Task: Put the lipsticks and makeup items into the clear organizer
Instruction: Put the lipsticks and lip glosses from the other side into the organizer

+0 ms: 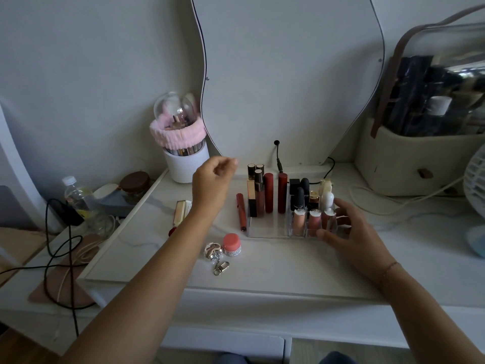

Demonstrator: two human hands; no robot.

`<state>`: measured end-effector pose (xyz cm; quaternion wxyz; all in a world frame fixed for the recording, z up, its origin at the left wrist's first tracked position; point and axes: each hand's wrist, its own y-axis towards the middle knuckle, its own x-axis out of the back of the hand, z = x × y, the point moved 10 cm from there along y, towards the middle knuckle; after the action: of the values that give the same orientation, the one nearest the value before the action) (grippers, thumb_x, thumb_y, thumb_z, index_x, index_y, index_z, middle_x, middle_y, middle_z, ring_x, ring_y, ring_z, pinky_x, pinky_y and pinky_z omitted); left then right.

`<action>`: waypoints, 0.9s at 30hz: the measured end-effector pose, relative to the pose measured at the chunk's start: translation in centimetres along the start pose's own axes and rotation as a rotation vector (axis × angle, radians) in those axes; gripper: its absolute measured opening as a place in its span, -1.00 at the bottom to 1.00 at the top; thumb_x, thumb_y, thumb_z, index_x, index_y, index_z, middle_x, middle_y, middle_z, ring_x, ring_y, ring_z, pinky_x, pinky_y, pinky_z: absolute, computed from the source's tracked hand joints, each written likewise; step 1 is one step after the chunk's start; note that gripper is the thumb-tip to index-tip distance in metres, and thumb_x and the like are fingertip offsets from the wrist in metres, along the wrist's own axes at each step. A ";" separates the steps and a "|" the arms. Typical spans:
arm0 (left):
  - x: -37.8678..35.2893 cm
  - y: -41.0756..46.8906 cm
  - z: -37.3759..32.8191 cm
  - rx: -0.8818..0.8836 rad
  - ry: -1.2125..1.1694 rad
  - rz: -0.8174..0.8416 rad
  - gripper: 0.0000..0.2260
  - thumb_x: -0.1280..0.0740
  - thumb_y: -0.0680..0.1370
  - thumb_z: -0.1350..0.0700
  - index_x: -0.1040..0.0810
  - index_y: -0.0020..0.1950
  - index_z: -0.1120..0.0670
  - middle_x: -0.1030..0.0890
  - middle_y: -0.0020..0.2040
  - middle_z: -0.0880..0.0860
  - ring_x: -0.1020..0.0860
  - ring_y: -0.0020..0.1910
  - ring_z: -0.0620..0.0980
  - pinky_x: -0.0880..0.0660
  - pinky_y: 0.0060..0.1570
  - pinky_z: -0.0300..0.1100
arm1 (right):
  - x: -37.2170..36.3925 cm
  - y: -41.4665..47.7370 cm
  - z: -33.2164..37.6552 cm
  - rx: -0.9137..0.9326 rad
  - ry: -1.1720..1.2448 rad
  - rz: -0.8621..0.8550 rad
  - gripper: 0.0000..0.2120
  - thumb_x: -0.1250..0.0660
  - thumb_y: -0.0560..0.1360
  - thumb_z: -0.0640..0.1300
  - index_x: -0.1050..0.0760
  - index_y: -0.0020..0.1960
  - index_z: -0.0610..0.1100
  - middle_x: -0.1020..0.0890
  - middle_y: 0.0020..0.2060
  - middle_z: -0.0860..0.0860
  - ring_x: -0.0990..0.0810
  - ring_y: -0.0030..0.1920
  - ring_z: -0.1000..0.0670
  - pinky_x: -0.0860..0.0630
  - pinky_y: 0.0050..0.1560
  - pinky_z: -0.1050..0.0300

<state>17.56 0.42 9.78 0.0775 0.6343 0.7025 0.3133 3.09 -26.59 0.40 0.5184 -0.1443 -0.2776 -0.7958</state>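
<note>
We judge the job more than half done, with a few loose pieces left. Nearest us on the table, a pink jar and a shiny compact on a keyring sit side by side in front of the organizer, not yet stowed. Our right hand is spread open against the organizer's right front corner, fingers touching the clear wall as if steadying it, gripping nothing else. In its front slots stand three pink glosses; behind them are dark bullet lipsticks and a white tube; the left section holds tall red tubes and gold-capped ones. A red pencil lies just outside the organizer's left wall, touching or nearly so. Further left a cream box lies partly hidden under our forearm. Our left hand hovers above the table, left of the organizer, fingers loosely curled, and seems to hold nothing. The pencil lies just right of that wrist; the jar and compact are nearer us, below the forearm.
</note>
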 end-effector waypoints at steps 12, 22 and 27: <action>-5.3 -0.3 9.5 0.336 0.522 0.385 -0.60 -0.42 0.38 -0.15 -0.56 0.03 0.14 -0.60 0.03 0.09 -0.54 0.01 0.08 -0.39 -0.11 -0.17 | 0.0 -0.1 0.0 -0.013 0.018 0.007 -0.31 -0.46 0.36 -0.05 -0.24 0.41 -0.01 -0.48 0.18 -0.06 -0.52 0.09 -0.03 -0.49 0.11 0.07; -5.8 -0.6 8.5 0.311 0.538 0.360 -0.80 -0.40 0.41 0.08 -0.62 -0.01 0.13 -0.64 0.01 0.12 -0.56 -0.01 0.10 -0.41 -0.11 -0.19 | 0.1 -0.1 -0.1 0.006 0.010 -0.008 -0.31 -0.46 0.35 -0.04 -0.25 0.40 0.01 -0.48 0.16 -0.04 -0.52 0.06 0.01 -0.45 0.04 0.17; -5.8 -0.7 8.3 0.319 0.558 0.366 -0.76 -0.44 0.38 0.08 -0.62 -0.01 0.15 -0.64 -0.01 0.13 -0.56 -0.03 0.09 -0.41 -0.13 -0.18 | 0.0 0.1 -0.2 0.005 0.001 -0.008 -0.30 -0.47 0.35 -0.03 -0.24 0.40 0.01 -0.47 0.17 -0.02 -0.52 0.05 0.03 -0.44 0.00 0.23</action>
<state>22.24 -2.15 1.17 -0.2743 0.6436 0.6115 0.3696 3.19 -26.73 0.21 0.5157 -0.1415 -0.2796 -0.7974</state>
